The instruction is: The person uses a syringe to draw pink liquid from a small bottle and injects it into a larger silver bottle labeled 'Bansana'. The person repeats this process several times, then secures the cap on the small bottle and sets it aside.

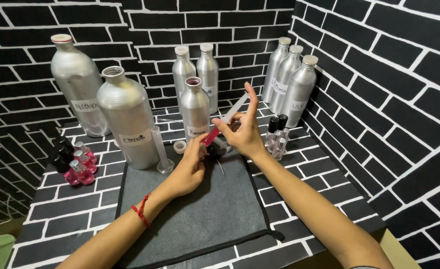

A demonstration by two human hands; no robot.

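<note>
My right hand (pixel 242 132) grips a clear syringe (pixel 225 122) filled with pink liquid, tilted with its tip pointing down-left. My left hand (pixel 187 172) holds a small bottle (pixel 212 151) steady on the dark grey mat (pixel 200 214); the bottle is mostly hidden by my fingers. The syringe tip sits right at the bottle's mouth. An open silver aluminium bottle (pixel 194 109) stands just behind my hands, with its white cap (pixel 179 146) lying on the mat beside it.
Two large silver bottles (pixel 128 119) stand at left, a clear measuring cylinder (pixel 160 149) beside them. Small pink-filled bottles (pixel 78 167) cluster far left. More silver bottles (pixel 289 82) stand at back and right, with small empty glass bottles (pixel 277 137) near them.
</note>
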